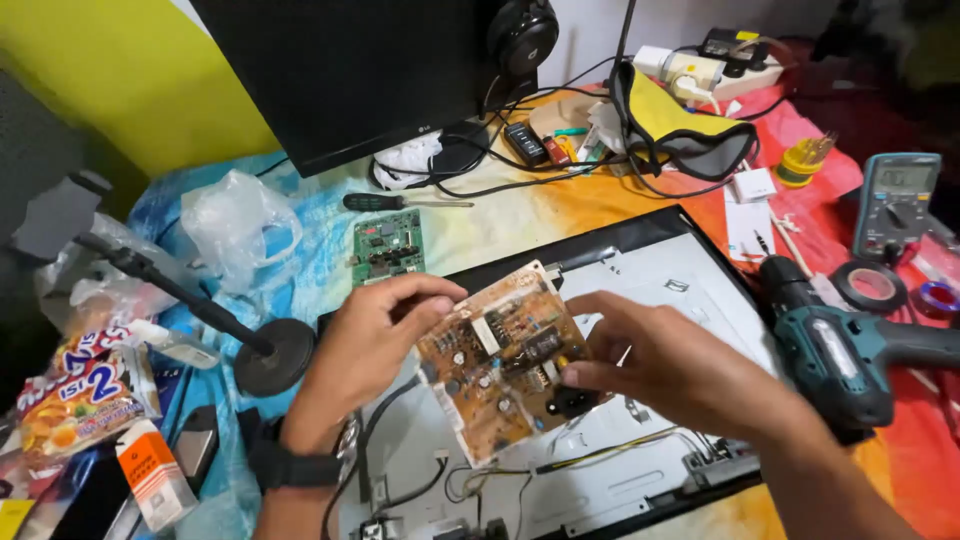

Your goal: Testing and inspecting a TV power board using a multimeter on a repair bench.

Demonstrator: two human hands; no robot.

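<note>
Both hands' fingers pinching brown circuit board (503, 358), opened monitor panel (690, 290) beneath, cordless drill (838, 350) right

Circuit board (502, 362) — tan-brown, dotted with black, grey and white components. Smaller board (387, 246): green. Cordless drill (840, 355) — teal with black. Tablecloth (520, 222): tie-dye, blue through yellow and orange to red. Multimeter (896, 203): grey-green. Monitor (340, 70): black. Wall (130, 80): yellow-green. Tape roll (870, 286): black. Wristwatch (290, 462): black.

A table under a tie-dyed cloth (520, 215) fills the frame. At its centre lies an opened monitor back panel (690, 290). A cordless drill (840, 350) lies right, a green circuit board (388, 246) upper left.
</note>
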